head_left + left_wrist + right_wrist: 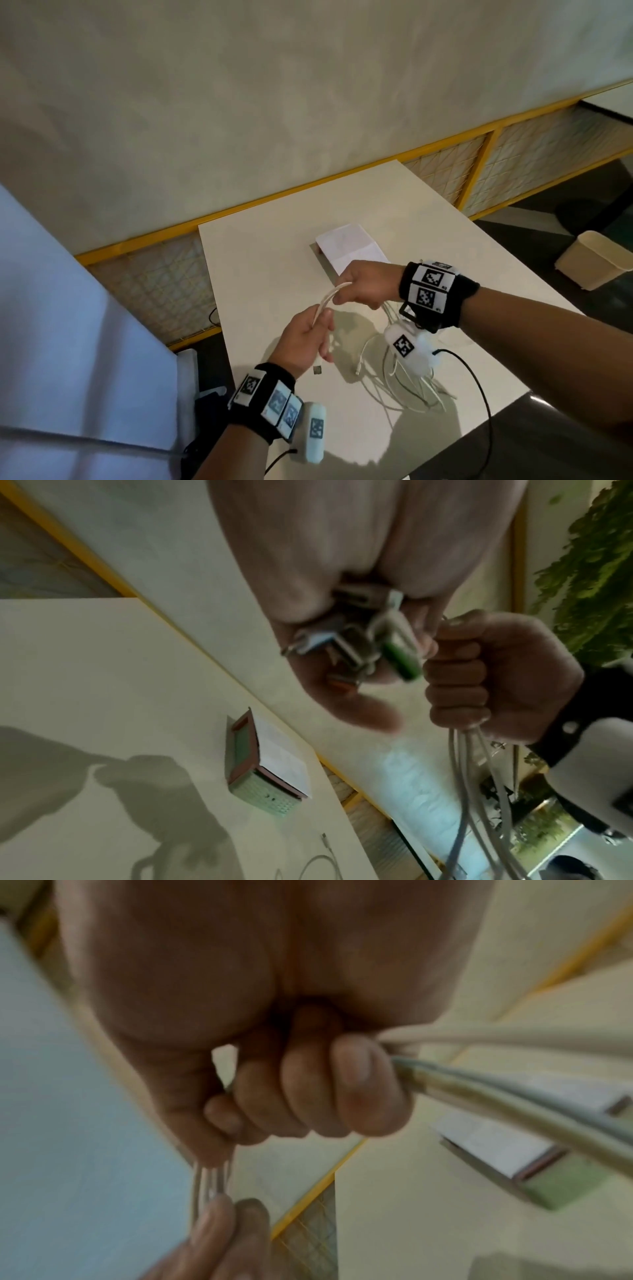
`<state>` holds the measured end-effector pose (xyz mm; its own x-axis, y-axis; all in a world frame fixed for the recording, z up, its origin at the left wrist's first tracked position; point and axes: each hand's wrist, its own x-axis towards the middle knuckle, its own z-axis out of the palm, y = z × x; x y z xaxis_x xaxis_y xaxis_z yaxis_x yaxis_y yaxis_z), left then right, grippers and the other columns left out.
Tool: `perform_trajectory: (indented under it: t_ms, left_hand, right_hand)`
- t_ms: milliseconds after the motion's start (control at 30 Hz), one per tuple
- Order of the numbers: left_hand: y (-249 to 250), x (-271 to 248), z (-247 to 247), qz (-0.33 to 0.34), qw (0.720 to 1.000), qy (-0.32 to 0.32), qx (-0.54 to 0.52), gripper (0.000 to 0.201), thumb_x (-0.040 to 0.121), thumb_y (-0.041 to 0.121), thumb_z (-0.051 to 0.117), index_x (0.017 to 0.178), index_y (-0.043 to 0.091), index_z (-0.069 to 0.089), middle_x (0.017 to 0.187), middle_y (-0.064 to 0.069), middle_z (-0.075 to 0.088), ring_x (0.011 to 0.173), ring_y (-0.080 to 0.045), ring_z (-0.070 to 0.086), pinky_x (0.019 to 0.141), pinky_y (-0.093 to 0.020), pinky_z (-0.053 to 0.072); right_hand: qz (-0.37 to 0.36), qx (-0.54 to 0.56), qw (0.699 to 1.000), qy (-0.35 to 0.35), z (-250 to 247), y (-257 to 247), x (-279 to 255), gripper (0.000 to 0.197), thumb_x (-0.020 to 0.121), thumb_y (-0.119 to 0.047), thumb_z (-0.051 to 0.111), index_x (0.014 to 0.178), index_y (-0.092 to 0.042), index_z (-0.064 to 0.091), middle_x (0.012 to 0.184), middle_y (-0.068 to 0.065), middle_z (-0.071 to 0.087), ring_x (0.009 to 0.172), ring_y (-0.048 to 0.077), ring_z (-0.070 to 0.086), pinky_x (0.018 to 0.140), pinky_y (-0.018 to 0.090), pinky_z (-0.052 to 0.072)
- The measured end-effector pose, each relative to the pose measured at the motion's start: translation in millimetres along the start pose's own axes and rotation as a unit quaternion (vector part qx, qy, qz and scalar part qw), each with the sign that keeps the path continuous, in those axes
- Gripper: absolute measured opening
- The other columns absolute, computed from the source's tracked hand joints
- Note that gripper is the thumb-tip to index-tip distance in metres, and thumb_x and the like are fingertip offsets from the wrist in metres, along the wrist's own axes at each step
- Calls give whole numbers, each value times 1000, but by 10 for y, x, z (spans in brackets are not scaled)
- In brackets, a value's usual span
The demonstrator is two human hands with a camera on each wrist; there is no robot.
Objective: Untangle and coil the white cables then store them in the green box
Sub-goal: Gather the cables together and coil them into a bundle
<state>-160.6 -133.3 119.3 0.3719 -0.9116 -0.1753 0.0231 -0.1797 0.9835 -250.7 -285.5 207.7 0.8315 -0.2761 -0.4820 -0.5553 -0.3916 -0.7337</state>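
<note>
**Both hands gathering white cables above the counter; green box waits beyond**

A pale counter (pixel 274 260) fills the lower centre of the head view. On its far part sits the green box (pixel 270 799), w/ a white sheet of paper (pixel 346 246) lying over its top; whether anything is inside can't be told.

Nearer, above the counter, the right hand (pixel 368 286) is curled round a bunch of white cables (pixel 327 296), its grip closed on them. Their slack hangs down to a loose heap (pixel 404 383) on the counter. The left hand (pixel 303 341), just below, has its grip closed on the same bunch; the left wrist view shows several plug ends (pixel 356 645) clustered in its palm.

Step, by my reading: still gathering and straightening, approx. early; no finished coil seen. Next move likely calls for drawing the slack up w/o re-knotting, looping it, then moving the paper off the box.
</note>
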Motion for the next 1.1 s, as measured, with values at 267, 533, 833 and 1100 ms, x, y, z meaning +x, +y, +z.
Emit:
perform_trajectory:
  t_ms: [267, 533, 833, 1100]
  left_hand:
    - [71, 33, 94, -24, 997, 26, -64, 69, 52, 25, 88, 112, 18, 55, 76, -4, 51, 40, -8, 42, 39, -20, 34]
    - [1, 72, 230, -2, 999, 38, -21, 48, 58, 5, 88, 101, 6, 66, 87, -1, 75, 83, -12, 71, 73, -23, 53]
    - [9, 84, 190, -33, 986, 109, 121, 37, 84, 6, 65, 54, 17, 47, 42, 8, 41, 37, -2, 32, 41, -12, 27]
    - [55, 120, 146, -62, 990, 106, 74, 30, 88, 17, 63, 59, 7, 62, 47, 7, 58, 43, 3, 51, 50, -14, 38]
  right_hand:
    - [-17, 266, 963, 30, 161, -22, -15, 50, 93, -39, 48, 50, -16, 39, 47, -3, 30, 41, 12, 21, 44, 23, 23]
    - [-23, 439, 892, 106, 528, -13, 146, 57, 95, -29, 48, 40, -24, 33, 41, -5, 22, 39, 12, 18, 41, 21, 25]
    - [-57, 467, 877, 98, 595, -36, 166, 50, 99, -24, 42, 51, -19, 27, 44, -6, 22, 40, 10, 20, 40, 18, 27]
    - [-58, 447, 887, 102, 511, -88, 210, 48, 97, -28, 44, 53, -18, 27, 44, -6, 23, 43, 15, 21, 52, 29, 29]
